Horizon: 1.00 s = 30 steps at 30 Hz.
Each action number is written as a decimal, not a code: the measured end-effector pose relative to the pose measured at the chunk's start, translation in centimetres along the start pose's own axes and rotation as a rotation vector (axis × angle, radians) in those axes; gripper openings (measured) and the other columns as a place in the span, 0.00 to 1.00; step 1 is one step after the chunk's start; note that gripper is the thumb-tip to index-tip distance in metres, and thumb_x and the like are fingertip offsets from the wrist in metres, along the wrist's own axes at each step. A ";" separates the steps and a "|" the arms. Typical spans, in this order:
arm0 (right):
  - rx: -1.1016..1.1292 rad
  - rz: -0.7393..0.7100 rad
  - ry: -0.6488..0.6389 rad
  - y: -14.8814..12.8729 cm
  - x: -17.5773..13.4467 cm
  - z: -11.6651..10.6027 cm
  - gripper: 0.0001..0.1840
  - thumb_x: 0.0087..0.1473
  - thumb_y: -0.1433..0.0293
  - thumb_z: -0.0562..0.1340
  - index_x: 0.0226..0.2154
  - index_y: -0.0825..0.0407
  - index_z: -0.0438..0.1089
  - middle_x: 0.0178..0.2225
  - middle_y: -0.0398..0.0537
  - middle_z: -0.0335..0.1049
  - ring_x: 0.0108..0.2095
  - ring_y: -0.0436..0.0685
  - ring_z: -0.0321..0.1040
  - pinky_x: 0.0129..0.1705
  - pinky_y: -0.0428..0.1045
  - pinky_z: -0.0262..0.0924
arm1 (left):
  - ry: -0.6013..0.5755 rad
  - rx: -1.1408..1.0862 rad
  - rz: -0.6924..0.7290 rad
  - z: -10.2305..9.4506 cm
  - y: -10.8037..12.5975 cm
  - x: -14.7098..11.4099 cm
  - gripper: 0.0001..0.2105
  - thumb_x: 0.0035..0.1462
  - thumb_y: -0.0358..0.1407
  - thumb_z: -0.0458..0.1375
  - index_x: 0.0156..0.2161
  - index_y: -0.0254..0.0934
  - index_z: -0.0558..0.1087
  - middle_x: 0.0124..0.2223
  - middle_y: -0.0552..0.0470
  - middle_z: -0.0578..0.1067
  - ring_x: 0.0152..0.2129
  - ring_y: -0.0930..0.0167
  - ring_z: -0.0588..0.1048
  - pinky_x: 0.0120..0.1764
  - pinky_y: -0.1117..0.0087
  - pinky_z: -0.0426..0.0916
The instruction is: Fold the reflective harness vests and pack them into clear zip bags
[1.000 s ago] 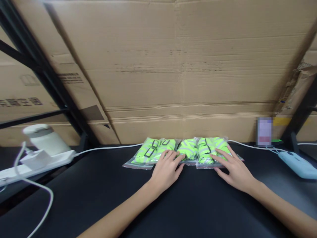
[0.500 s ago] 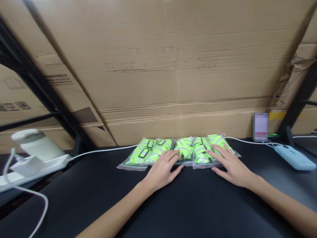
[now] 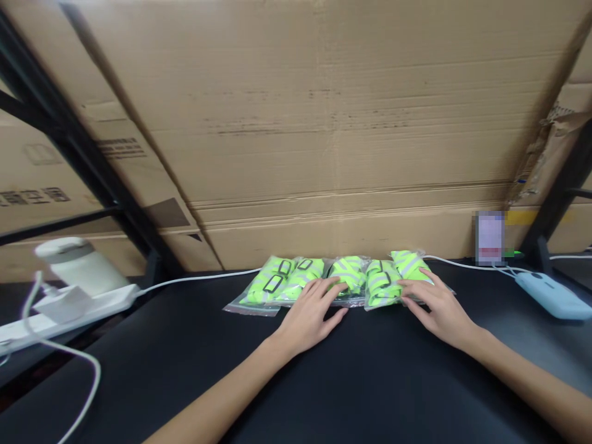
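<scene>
A row of several clear zip bags [image 3: 253,302] holding folded neon yellow-green reflective straps lies along the back of the black tabletop. Black rectangular buckles show through some of the bags. My left hand [image 3: 311,316] rests open over the front edges of the middle bags, fingers stretched forward and thumb on the tabletop. At the right end, my right hand [image 3: 439,311] has its thumb and fingertips drawn together at the right side of a bagged reflective strap [image 3: 382,283]. Its outer finger lies over the end bag [image 3: 409,262], partly covering it.
Behind the bags stands a large cardboard sheet [image 3: 324,154]. On the left are a white power strip [image 3: 120,300] with a plugged-in charger, a pale bottle [image 3: 92,269] and a looping cable. At right, a light-blue power bank [image 3: 552,296] lies near a blurred phone-like object [image 3: 490,237].
My right thumb has come closer to its fingers at the bag beside it. That bag's front edge sits slightly farther back. The view has shifted a little; my left hand stays on the bags.
</scene>
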State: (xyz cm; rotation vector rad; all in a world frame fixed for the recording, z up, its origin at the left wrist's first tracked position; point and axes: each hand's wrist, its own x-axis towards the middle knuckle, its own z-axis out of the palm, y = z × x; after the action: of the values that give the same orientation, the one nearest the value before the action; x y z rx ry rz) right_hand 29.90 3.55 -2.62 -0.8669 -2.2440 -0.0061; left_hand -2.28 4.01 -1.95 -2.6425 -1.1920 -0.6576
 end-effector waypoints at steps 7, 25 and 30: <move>0.469 0.434 0.277 -1.1 0.5 -0.1 0.09 0.67 0.60 0.57 0.39 0.47 0.65 0.40 0.50 0.76 0.38 0.58 0.75 0.38 0.52 0.71 | -0.031 0.011 0.007 0.1 0.3 -0.2 0.21 0.68 0.41 0.54 0.63 0.41 0.65 0.63 0.39 0.69 0.60 0.56 0.68 0.62 0.47 0.59; 1.192 0.795 0.050 -1.3 0.8 -0.7 0.18 0.55 0.53 0.69 0.37 0.48 0.67 0.29 0.39 0.71 0.24 0.48 0.66 0.25 0.43 0.64 | 0.079 -0.281 -0.038 -1.4 3.5 0.4 0.18 0.70 0.36 0.45 0.60 0.37 0.65 0.59 0.41 0.72 0.57 0.59 0.68 0.60 0.51 0.60; 1.280 0.815 0.037 -1.9 0.9 -0.7 0.17 0.56 0.55 0.69 0.36 0.51 0.68 0.32 0.42 0.72 0.28 0.49 0.69 0.31 0.45 0.69 | -0.127 -0.799 -0.161 -1.4 7.5 0.3 0.24 0.62 0.53 0.57 0.54 0.37 0.71 0.40 0.47 0.79 0.35 0.63 0.77 0.40 0.63 0.72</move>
State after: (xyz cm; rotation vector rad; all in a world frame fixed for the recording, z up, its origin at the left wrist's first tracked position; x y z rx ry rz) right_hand 28.81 2.43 -1.07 -0.8740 -1.2304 1.5440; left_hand 3.00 -1.21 -0.34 -3.2749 -1.4068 -1.2254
